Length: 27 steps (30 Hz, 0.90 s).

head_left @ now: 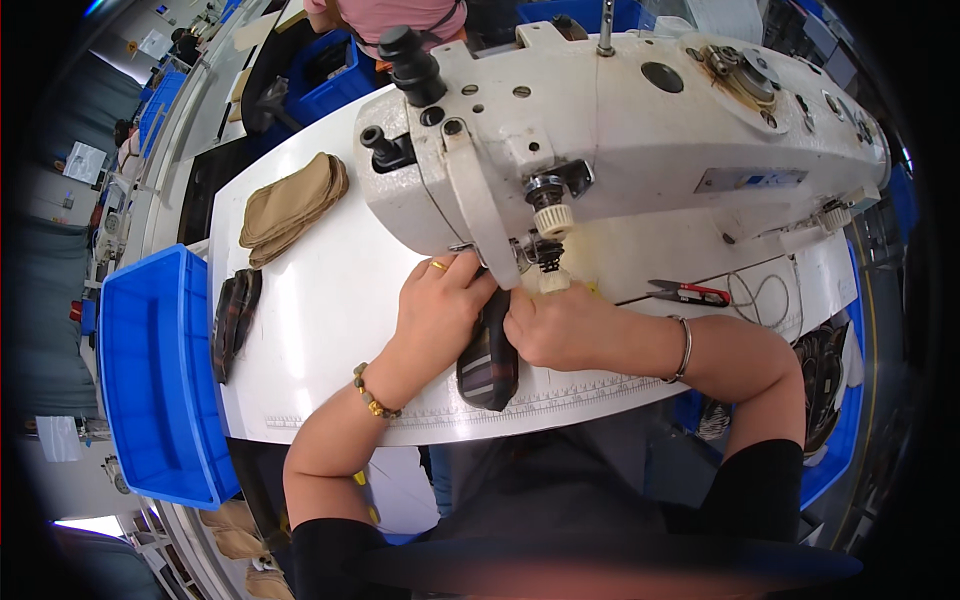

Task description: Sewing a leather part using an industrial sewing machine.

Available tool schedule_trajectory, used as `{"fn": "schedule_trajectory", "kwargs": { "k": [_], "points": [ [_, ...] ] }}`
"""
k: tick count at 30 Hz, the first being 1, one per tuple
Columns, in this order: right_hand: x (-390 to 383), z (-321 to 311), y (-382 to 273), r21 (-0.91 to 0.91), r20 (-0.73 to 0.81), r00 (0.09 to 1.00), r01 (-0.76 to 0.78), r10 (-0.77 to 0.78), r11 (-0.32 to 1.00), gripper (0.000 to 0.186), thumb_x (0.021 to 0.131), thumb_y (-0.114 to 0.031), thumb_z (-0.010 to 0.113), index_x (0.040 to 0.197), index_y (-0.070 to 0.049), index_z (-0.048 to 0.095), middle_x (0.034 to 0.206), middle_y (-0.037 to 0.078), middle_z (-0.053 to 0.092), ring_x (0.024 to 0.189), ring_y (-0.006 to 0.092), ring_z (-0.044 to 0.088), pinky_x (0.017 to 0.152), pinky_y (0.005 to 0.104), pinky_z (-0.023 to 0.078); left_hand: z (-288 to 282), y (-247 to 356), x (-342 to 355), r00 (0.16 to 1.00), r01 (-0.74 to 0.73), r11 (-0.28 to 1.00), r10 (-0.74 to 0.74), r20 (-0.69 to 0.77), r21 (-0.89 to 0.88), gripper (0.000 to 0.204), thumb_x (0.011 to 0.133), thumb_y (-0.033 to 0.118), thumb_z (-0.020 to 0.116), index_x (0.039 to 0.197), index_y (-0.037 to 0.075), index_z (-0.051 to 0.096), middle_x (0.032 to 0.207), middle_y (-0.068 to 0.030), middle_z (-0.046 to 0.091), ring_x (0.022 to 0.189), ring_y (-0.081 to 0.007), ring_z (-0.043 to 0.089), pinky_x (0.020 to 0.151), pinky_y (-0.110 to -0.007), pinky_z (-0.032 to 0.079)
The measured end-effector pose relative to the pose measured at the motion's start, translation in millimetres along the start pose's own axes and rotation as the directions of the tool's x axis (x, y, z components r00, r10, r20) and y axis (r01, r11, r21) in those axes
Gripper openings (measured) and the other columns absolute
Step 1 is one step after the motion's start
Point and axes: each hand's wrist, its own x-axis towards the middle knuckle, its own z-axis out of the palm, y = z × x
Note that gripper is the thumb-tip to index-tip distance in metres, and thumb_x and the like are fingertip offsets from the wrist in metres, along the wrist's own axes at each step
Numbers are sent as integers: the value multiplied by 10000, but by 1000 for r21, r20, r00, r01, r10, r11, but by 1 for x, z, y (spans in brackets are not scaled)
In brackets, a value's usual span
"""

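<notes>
Both hands are at the white sewing machine (640,120), on a dark plaid fabric piece (485,365) under its head. My left hand (440,315) grips the piece from the left, fingers bent, tips partly hidden. My right hand (550,325) is curled on its right edge, below the tension knobs (553,218). A stack of tan pieces (290,205) and more dark plaid pieces (235,320) lie to the left on the white table (330,330). Red-and-black snips (690,292) lie right of my right hand.
A blue bin (160,370) sits beside the table's left end; another, holding dark pieces (820,390), is at the right. A loose cord (760,320) lies near the snips. Behind the machine, a person in pink (390,15) is near a blue crate (325,95).
</notes>
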Motion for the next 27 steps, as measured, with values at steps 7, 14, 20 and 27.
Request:
{"fn": "schedule_trajectory", "kwargs": {
  "k": [7, 14, 20, 27],
  "points": [
    [-1, -17, -20, -119, 156, 988, 26, -7, 993, 256, 678, -169, 614, 779, 56, 682, 930, 328, 681, 506, 176, 608, 435, 309, 481, -23, 21, -19, 998, -49, 997, 51, 30, -61, 538, 629, 21, 705, 1165, 65, 692, 1156, -39, 675, 916, -223, 671, 717, -325, 558],
    [-4, -24, -40, -128, 177, 977, 144, -121, 981, 255, 682, -168, 610, 721, 74, 678, 854, 350, 687, 476, 170, 576, 408, 271, 405, -21, 19, -13, 990, -115, 989, 122, 71, -97, 500, 614, 19, 700, 1115, 35, 698, 1143, -49, 668, 944, -215, 651, 739, -314, 566],
    [-5, -20, -43, -98, 96, 990, 113, -104, 989, 315, 617, -208, 609, 711, 81, 691, 833, 378, 670, 510, 229, 615, 421, 303, 447, -22, 20, -15, 984, -155, 982, 163, 75, -104, 515, 586, 30, 715, 1100, 39, 704, 1131, -46, 669, 927, -206, 644, 719, -316, 564],
    [-5, -19, -38, -128, 161, 981, 128, -107, 983, 252, 675, -168, 609, 709, 76, 658, 875, 364, 681, 489, 184, 600, 419, 283, 427, -16, 15, -9, 984, -175, 980, 177, 19, -97, 369, 676, 110, 701, 1035, 21, 710, 1051, -35, 663, 907, -198, 611, 689, -296, 559]
  ]
}}
